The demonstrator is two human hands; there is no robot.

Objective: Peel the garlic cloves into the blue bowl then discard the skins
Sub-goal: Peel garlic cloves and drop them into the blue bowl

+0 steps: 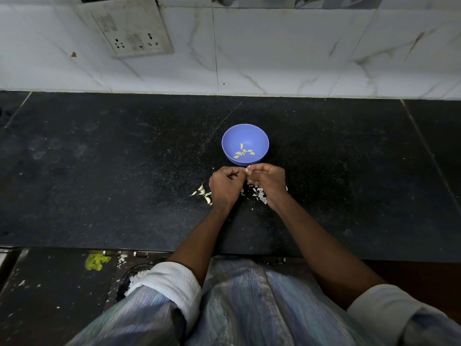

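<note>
Your two hands meet just in front of the blue bowl [245, 143], low over the black stone worktop [99, 171]. Your left hand [225, 187] is curled into a loose fist with its fingers tucked toward the palm; whether it pinches anything you cannot tell from here. Your right hand [268, 182] is also curled, and its fingertips pinch a small pale garlic clove [248, 170] at the point where the two hands come together, just short of the bowl's near rim.

The blue bowl stands upright on the worktop, and in its bottom lie several peeled cloves [244, 152], yellowish, bunched toward the near side. To the left of your left hand, a small cluster of unpeeled cloves [203, 192] lies on the worktop, partly hidden by the wrist. Under and beside your right wrist lies a scatter of white skins [257, 193], touching nothing but the stone.

Behind the worktop rises a white marble-patterned tiled wall [287, 46], with a switch and socket plate [129, 31] fixed at the upper left. Below the worktop's near edge the dark floor [50, 295] shows white flecks of skin and a yellow-green scrap [96, 261], too blurred to identify. Your rolled white sleeves and a pale striped shirt fill the bottom of the view.
</note>
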